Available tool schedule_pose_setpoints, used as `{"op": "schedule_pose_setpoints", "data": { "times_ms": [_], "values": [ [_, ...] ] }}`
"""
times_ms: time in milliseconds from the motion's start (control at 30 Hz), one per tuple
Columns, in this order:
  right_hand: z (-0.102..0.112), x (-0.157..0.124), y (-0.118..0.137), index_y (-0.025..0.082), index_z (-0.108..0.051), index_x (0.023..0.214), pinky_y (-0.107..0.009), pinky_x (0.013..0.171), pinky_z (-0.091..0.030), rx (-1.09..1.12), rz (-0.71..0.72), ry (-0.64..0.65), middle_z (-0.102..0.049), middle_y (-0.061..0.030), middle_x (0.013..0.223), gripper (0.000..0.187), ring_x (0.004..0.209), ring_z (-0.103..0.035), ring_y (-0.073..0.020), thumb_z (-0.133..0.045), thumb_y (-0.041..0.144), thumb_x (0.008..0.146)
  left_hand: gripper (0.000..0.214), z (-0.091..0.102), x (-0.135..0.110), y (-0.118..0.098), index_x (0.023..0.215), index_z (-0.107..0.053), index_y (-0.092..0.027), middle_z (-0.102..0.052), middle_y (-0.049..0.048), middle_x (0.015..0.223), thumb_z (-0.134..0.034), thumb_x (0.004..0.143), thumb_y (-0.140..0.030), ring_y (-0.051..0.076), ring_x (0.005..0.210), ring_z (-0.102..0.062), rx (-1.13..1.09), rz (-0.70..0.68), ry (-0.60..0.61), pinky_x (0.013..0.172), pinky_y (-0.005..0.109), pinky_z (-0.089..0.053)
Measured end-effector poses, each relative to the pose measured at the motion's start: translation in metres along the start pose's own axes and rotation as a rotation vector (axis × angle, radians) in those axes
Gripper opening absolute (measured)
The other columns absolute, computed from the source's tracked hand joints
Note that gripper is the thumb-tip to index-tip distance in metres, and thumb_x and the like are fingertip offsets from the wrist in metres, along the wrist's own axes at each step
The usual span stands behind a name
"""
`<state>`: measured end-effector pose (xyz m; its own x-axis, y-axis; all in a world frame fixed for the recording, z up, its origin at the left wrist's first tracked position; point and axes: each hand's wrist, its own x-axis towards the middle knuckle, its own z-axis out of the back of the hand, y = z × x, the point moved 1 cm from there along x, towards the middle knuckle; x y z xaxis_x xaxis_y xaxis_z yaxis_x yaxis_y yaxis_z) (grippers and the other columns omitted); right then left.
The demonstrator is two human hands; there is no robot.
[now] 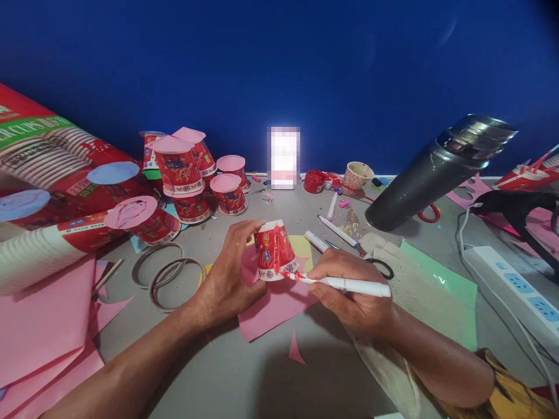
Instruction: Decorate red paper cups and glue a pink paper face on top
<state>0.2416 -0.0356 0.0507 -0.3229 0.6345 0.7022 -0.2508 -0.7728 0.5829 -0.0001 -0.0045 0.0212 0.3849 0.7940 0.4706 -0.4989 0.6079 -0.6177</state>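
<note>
From my seat I have both hands apart, each busy: the left hand [229,276] is clamped around the left side of a red printed paper cup [271,250], and the right hand [360,311] grips a white-barrelled red marker [369,287] like a pen. The cup is at the middle of the counter [209,372], wider end down and slightly tilted, over a pink paper sheet [271,320]. The marker's tip is at the cup's lower right edge; I can't quite tell whether it touches, as the red ink blends into the print. For clean strokes I'd brace the cup firmly without denting its thin wall, keep the tip light, turn the cup rather than the wrist, and hold the left thumb clear of wet ink. Just beyond the right hand, loose markers [339,231] crowd the elbow room, with a pale cloth [414,297] near that forearm. To the left, two thin tape rings [151,286] lie close to the left wrist, and pink-topped cups [177,169] stand farther off, easily knocked. At far right leans a dark thermos flask [410,183], well apart from the cup.
</note>
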Motion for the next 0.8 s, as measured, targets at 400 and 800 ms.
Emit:
{"op": "schedule_pose_setpoints", "data": {
  "times_ms": [400, 800],
  "values": [
    [-0.0020, 0.0001, 0.0015, 0.015, -0.072, 0.100, -0.029, 0.069, -0.054, -0.025, 0.052, 0.026, -0.077, -0.0050, 0.079, 0.005, 0.070, -0.068, -0.0162, -0.067, 0.016, 0.101, 0.084, -0.0019, 0.0001, -0.0001, 0.152, -0.037, -0.028, -0.050, 0.0116, 0.142, -0.066, 0.075, -0.008, 0.032, 0.135, -0.054, 0.010, -0.043, -0.008, 0.116, 0.056, -0.051],
    [-0.0025, -0.0001, 0.0014, 0.017, -0.071, 0.099, -0.028, 0.066, -0.053, -0.021, 0.043, 0.015, -0.075, -0.0034, 0.078, 0.006, 0.069, -0.066, -0.0152, -0.066, 0.013, 0.099, 0.083, -0.0035, 0.0002, -0.0002, 0.151, -0.037, -0.028, -0.050, 0.0116, 0.141, -0.066, 0.075, -0.010, 0.032, 0.135, -0.054, 0.017, -0.066, -0.004, 0.116, 0.056, -0.052]
  ]
}}
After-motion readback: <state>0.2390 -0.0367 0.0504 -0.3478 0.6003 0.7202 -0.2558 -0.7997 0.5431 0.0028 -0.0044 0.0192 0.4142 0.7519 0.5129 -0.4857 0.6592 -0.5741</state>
